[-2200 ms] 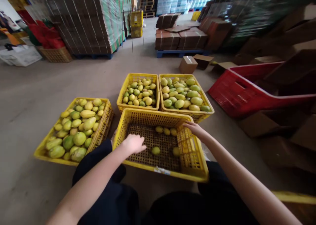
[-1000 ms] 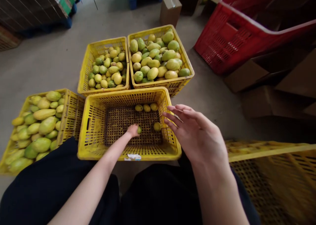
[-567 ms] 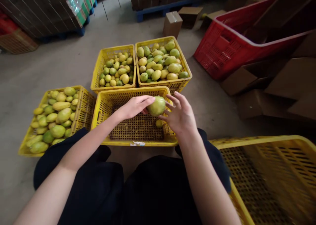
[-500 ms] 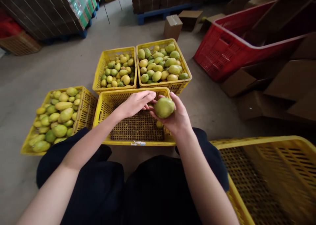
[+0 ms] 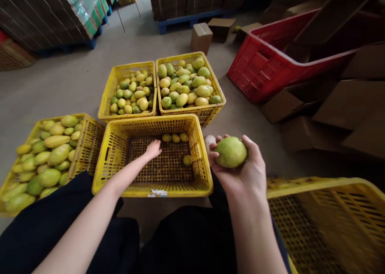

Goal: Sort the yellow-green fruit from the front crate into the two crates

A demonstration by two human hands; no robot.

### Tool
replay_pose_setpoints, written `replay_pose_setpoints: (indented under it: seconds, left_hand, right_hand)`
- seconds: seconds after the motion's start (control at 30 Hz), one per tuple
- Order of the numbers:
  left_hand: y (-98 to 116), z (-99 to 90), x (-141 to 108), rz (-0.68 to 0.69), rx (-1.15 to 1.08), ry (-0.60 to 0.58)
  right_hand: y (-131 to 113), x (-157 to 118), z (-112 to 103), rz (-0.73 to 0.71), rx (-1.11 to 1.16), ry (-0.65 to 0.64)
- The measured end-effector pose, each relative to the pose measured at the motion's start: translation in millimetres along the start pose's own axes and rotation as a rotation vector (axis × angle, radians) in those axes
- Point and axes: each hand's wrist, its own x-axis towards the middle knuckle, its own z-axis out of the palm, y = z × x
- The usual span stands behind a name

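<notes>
Green fruit (image 5: 231,152) has swung right, clear of the crate (image 5: 129,193), since the last frame. Right hand (image 5: 246,179) is cupped part open around it, palm up. Left hand (image 5: 154,149) has dropped back into the crate, fingers loosely open, nothing visible in them, though the palm's hidden. So I count just four small fruits (image 5: 175,138) left in there, all toward its right side.
</notes>
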Motion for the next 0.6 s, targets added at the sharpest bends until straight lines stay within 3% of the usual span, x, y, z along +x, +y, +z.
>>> replay_pose_setpoints:
  seconds: [0.13, 0.27, 0.43, 0.6]
  left_hand:
    - [9, 16.4, 51, 0.086, 0.076, -0.05]
    - [16, 30.7, 77, 0.108, 0.125, -0.021]
    - [22, 37.2, 78, 0.154, 0.142, -0.021]
    - [18, 26.9, 56, 0.161, 0.085, -0.001]
  right_hand:
    - [4, 1, 1, 0.046, -0.025, 0.026]
    - [2, -3, 2, 0.049, -0.094, 0.004]
    - [-3, -4, -4, 0.036, -0.066, 0.07]
    - [-1, 0, -2, 0.03, -0.05, 0.034]
